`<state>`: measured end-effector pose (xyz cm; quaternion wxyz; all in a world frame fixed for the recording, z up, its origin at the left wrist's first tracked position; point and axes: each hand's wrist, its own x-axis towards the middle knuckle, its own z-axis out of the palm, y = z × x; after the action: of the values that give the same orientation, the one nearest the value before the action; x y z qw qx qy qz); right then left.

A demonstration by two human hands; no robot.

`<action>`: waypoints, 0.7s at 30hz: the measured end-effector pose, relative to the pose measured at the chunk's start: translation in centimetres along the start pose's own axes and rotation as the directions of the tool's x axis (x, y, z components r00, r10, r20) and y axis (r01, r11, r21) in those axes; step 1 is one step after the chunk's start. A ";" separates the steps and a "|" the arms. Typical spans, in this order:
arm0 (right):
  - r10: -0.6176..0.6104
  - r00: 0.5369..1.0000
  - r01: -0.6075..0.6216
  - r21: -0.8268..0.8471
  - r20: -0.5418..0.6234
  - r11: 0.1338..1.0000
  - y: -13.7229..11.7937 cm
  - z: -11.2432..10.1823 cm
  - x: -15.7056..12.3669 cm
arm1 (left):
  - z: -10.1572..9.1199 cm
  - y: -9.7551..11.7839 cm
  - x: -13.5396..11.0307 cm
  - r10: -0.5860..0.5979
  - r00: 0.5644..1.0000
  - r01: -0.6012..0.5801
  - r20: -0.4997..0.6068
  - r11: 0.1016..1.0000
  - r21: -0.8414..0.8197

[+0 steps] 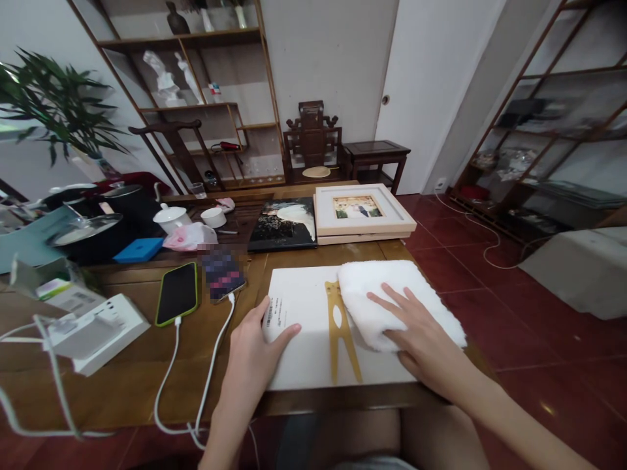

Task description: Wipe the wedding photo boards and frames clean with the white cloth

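The left hand (257, 343) is braced at the left edge of a flat, white, rectangular board (301, 369), its thumb spread wide from the fingers and laid on the top face; whether the fingers curl underneath cannot be seen. That hold likely keeps the board from sliding. The right hand (418, 326) lies flattened, fingers spread, on a thick, white, fluffy cloth (369, 281), perhaps to spread its pressure; the cloth covers the board's far right corner and overhangs its right edge. Between the 2 hands, a flat, gold-coloured, 2-legged piece (334, 298) with an oval hole rests on the board, its head meeting the cloth's edge, neither hand on it. The board sits near the front edge of the brown wooden table (127, 398), presumably for easy reach. Beyond it, a glossy black photo panel (284, 228) and a pale wooden picture frame (365, 230) lie flat side by side, probably for stability. To the left, a smartphone in a lime-green case (177, 294) and a 2nd smartphone with a blurred screen (222, 274) are plugged into white cables (177, 321), apparently to charge.
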<state>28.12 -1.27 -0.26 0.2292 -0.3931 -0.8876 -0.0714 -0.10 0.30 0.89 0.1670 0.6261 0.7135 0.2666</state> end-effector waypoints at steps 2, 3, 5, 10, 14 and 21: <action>0.016 1.000 -0.016 0.015 0.000 1.000 0.0 0.2 0.0 | 0.3 -0.1 -0.3 0.063 0.998 -0.062 -0.015 0.997 0.052; 0.025 1.000 -0.025 0.023 0.005 0.999 0.0 0.3 0.0 | 0.4 -0.1 -0.5 0.091 0.996 -0.089 -0.020 0.993 0.080; 0.043 0.999 -0.044 0.033 0.015 0.998 -0.1 0.5 0.0 | 0.6 -0.2 -0.9 0.133 0.991 -0.129 -0.018 0.982 0.136; 0.041 0.999 -0.041 0.038 0.005 0.998 0.0 0.2 0.1 | 0.9 -0.7 -1.0 0.260 0.965 -0.259 0.013 0.951 0.171; -0.007 0.990 0.011 0.028 -0.139 1.000 1.5 -0.7 0.6 | 0.9 -1.0 -0.5 0.435 0.893 -0.440 0.114 0.897 0.023; 0.002 0.988 0.006 -0.052 0.152 0.999 3.3 0.0 3.6 | 1.2 -0.9 -0.2 0.455 0.871 -0.464 0.185 0.886 0.002</action>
<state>28.42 3.36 1.25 0.1506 -0.4024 -0.9007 -0.0648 -0.05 0.20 -0.63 0.1480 0.8027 0.5322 0.2247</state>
